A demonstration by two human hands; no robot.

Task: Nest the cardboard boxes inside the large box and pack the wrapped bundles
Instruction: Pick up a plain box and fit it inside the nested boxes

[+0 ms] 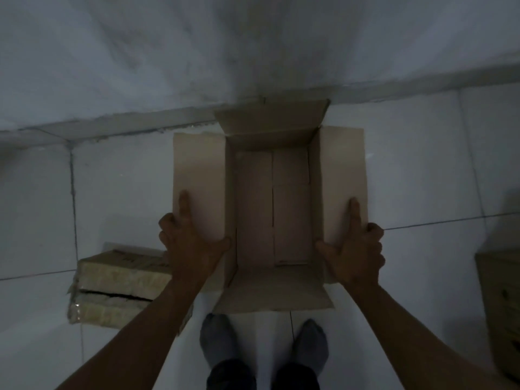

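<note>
A large brown cardboard box (pixel 342 170) stands open on the floor in front of me, all four flaps folded outward and nothing inside. My left hand (pixel 188 246) grips the left flap near its front corner, thumb at the inner fold, index finger stretched flat along the flap. My right hand (pixel 356 249) holds the right flap the same way. Two wrapped bundles (pixel 121 280), pale and covered in clear film, lie stacked on the floor at the lower left, partly hidden behind my left forearm.
A white wall (pixel 253 52) rises just behind the box, whose far flap leans on it. White floor tiles (pixel 422 178) surround the box. A wooden piece of furniture (pixel 501 305) stands at the right edge. My feet (pixel 261 344) in grey socks are just before the box.
</note>
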